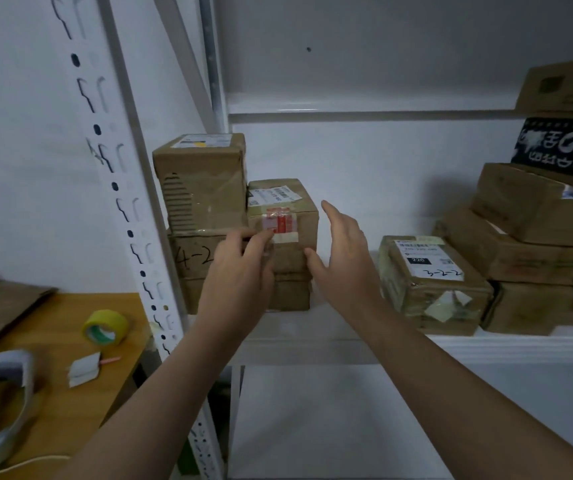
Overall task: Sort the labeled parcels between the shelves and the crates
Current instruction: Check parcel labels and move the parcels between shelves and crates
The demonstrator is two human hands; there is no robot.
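Note:
A small brown parcel [290,216] with a white label and a red sticker sits on top of another box on the white shelf [347,336]. My left hand [240,271] touches its front left edge with fingers bent against the sticker. My right hand [343,258] is spread beside its right side, fingers straight, thumb near the lower front corner. Left of it stands a taller parcel [202,181] on a box marked "4-2" [195,259]. A taped parcel marked "3-2-2" [430,282] lies to the right.
A stack of several brown boxes [527,237] fills the shelf's right end, one with a black printed side [558,150]. A perforated white upright [129,220] frames the left. A wooden table [53,375] at the left holds a yellow tape roll [106,327] and paper scraps.

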